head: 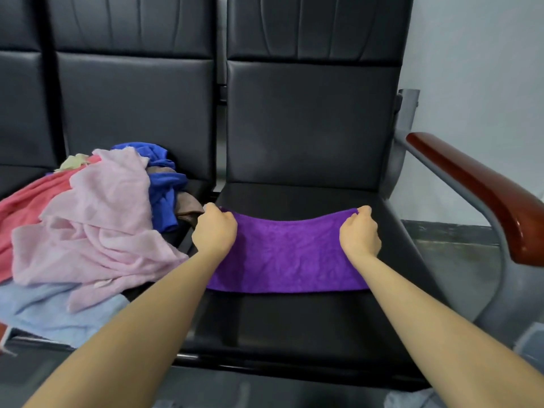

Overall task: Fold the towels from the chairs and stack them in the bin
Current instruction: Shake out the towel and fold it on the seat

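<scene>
Your forearms reach in; left hand (215, 228) and right hand (359, 231) each pinch far corner of purple towel (287, 254), spread on right chair seat (294, 325). Unfolded towel pile (97, 219) on neighbouring seat, left.

Both bare arms outstretched, left hand (215, 228) and right hand (359, 231) with fingers curled.
</scene>
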A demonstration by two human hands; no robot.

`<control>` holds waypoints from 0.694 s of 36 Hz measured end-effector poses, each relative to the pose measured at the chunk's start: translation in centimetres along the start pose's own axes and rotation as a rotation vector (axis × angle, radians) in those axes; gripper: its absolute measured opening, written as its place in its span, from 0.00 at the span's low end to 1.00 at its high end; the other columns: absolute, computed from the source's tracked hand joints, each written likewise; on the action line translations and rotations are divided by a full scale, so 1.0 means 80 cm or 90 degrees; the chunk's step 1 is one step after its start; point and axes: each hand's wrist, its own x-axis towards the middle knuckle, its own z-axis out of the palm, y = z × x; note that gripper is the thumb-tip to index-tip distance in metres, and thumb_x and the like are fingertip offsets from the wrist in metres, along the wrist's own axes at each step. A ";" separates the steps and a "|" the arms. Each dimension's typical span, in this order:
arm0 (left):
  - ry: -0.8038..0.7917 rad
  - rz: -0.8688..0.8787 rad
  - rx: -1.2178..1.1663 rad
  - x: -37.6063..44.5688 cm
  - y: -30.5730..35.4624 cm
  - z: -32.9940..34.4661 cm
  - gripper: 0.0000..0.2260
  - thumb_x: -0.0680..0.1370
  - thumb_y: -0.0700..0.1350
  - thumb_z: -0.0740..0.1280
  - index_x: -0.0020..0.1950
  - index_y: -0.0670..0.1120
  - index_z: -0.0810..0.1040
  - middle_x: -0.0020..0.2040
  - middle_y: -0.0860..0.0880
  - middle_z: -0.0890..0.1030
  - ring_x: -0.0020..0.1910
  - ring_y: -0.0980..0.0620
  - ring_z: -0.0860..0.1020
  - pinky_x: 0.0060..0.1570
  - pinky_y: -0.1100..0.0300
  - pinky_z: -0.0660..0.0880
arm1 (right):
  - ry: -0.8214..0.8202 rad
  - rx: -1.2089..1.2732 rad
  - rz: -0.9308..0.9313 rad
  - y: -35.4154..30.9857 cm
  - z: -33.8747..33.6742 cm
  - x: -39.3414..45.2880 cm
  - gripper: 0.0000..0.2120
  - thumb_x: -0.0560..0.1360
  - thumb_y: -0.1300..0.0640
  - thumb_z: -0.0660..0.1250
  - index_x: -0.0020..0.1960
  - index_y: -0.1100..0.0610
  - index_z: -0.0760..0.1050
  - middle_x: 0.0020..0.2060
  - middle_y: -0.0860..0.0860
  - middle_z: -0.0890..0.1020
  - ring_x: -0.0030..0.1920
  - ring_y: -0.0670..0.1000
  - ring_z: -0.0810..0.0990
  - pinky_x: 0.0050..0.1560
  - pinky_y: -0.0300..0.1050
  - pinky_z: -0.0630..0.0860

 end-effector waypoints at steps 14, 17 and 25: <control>-0.049 -0.049 0.199 0.008 -0.013 0.034 0.24 0.76 0.49 0.64 0.67 0.38 0.66 0.67 0.39 0.67 0.66 0.40 0.66 0.65 0.51 0.63 | -0.147 -0.144 -0.004 0.017 0.029 0.020 0.20 0.78 0.57 0.62 0.68 0.59 0.65 0.64 0.57 0.72 0.66 0.59 0.68 0.67 0.55 0.60; -0.042 -0.051 0.243 -0.001 -0.018 0.038 0.25 0.75 0.51 0.63 0.66 0.37 0.66 0.66 0.39 0.67 0.66 0.40 0.66 0.65 0.51 0.62 | -0.176 -0.164 -0.030 0.013 0.027 0.019 0.23 0.76 0.56 0.63 0.69 0.57 0.65 0.64 0.56 0.72 0.67 0.58 0.67 0.67 0.55 0.59; -0.063 -0.043 0.320 -0.019 -0.027 0.028 0.25 0.77 0.52 0.62 0.67 0.37 0.66 0.66 0.37 0.69 0.66 0.38 0.67 0.65 0.50 0.61 | -0.166 -0.221 -0.079 0.011 0.030 0.011 0.15 0.75 0.53 0.65 0.60 0.55 0.74 0.55 0.54 0.77 0.62 0.58 0.69 0.64 0.54 0.60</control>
